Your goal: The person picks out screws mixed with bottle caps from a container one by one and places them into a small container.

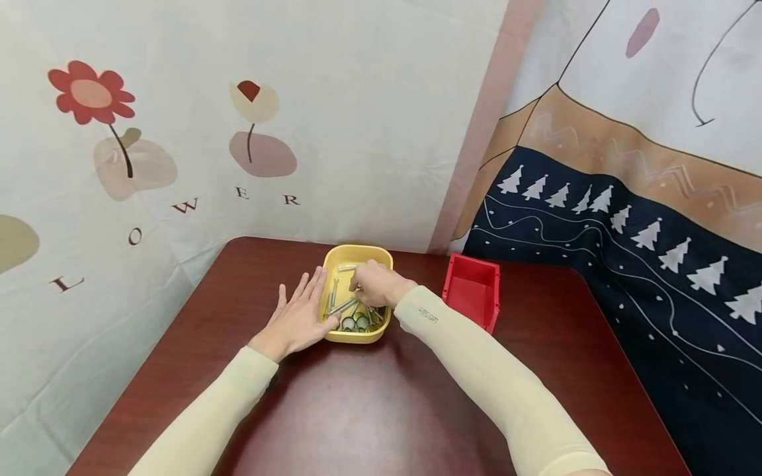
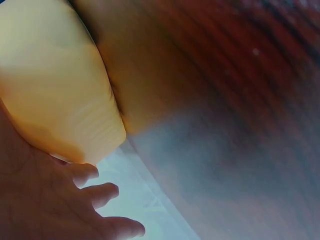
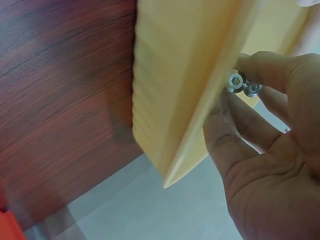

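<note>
Your left hand (image 1: 299,322) lies straight-fingered against the nine-o'clock side of the yellow tub (image 1: 355,338); your right hand (image 1: 382,285), in from three o'clock, pinches two bolts (image 3: 235,81).

At lower left, the left hand (image 2: 47,197) lay with fingers extended against a yellow container (image 2: 57,80); a reddish-brown wood-grained table (image 2: 230,85) filled the right, a pale backdrop (image 2: 124,172) beyond.
</note>
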Action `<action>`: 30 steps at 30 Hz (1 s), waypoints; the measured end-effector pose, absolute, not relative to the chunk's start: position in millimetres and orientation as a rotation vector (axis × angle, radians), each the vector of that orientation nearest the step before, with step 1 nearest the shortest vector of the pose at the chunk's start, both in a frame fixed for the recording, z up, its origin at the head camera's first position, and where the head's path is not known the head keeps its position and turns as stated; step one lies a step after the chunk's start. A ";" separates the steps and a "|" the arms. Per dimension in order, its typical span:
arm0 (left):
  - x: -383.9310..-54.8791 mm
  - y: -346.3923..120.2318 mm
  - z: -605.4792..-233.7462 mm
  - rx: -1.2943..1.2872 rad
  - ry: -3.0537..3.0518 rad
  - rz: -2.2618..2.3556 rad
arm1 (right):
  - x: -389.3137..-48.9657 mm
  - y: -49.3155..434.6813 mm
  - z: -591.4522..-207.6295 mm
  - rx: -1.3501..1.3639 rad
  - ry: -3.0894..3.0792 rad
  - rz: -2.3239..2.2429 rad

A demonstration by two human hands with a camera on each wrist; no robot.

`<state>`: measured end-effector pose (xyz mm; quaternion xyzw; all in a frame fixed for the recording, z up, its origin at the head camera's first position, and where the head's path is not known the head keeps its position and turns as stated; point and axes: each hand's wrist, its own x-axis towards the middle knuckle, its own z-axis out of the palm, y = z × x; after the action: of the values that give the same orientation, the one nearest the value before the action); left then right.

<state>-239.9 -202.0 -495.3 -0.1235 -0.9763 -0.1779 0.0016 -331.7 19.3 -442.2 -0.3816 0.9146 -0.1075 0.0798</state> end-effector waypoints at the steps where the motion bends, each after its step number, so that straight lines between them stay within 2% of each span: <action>1: -239.6 -201.3 -495.2 -0.389 -3.067 -0.558 | -329.8 19.6 -441.3 -1.147 2.738 -0.329; 6: -239.4 -199.6 -495.6 -0.391 -3.074 -0.531 | -326.7 21.2 -440.9 -1.215 2.748 -0.384; 15: -242.1 -200.5 -491.6 -0.391 -3.064 -0.513 | -323.9 23.9 -433.4 -1.084 2.859 -0.311; 30: -239.5 -200.9 -493.4 -0.375 -3.080 -0.535 | -315.4 45.6 -433.9 -1.152 2.882 -0.356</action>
<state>-239.5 -200.9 -493.4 -0.1190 -0.9782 -0.1700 -0.0036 -315.4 45.6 -433.9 -0.3686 0.9225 -0.1139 0.0086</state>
